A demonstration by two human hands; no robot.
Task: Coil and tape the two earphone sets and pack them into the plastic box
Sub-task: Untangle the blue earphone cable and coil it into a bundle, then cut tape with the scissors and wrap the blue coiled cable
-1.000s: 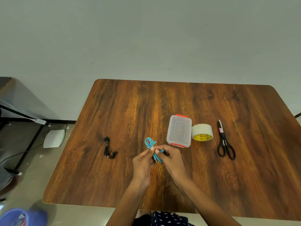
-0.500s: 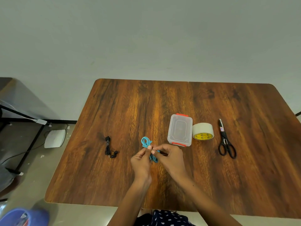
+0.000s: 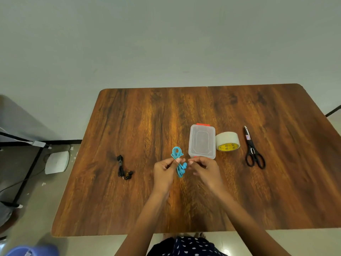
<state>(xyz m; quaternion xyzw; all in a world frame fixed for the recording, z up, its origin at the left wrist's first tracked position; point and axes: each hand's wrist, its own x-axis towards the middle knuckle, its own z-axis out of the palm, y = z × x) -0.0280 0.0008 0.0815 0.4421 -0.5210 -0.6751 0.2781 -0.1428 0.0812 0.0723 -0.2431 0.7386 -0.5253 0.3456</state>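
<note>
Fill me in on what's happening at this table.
A person is bundling blue earphones: the left hand pinches the coiled cord, while the right hand, fingers curled, is beside it. Black earphones lie untouched on the table. The plastic box is lidded, with tape roll and scissors to its right.

Both forearms reach forward, converging. Left hand (image 3: 164, 169): fingers curled, thumb and forefinger pinched together at the top. Right hand (image 3: 204, 168) just beside it, slightly blurred, fingers curled inward; whether they hold anything is unclear.
</note>
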